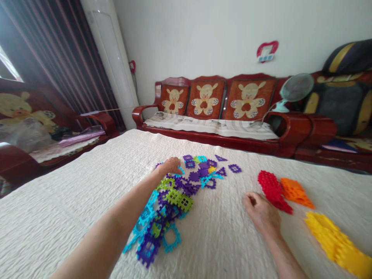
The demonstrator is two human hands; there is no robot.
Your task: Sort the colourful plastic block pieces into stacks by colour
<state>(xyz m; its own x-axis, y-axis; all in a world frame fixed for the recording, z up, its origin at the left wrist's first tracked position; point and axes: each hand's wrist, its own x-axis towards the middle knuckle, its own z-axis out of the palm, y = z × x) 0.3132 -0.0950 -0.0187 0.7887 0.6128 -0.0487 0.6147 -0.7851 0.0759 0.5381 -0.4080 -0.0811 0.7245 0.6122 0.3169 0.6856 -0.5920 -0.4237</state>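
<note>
My left hand (172, 166) reaches over the far left part of a mixed pile of plastic interlocking tiles. Its fingers point down by a light blue tile (181, 170), and their tips are hidden. Purple tiles (194, 176), green tiles (179, 199) and light blue tiles (171, 238) overlap in the pile, with a small yellow tile (212, 169) among them. My right hand (263, 213) rests on the bedspread with its fingers curled and nothing visible in them. Just beyond it lies a row of red tiles (270, 188), beside orange tiles (295, 192).
Yellow tiles (337, 244) form a long stack at the right. A cream quilted cover (75, 186) spreads under everything. Behind it stands a wooden sofa (209, 135) with bear cushions (205, 99). A small fan (297, 87) stands near the sofa's right arm.
</note>
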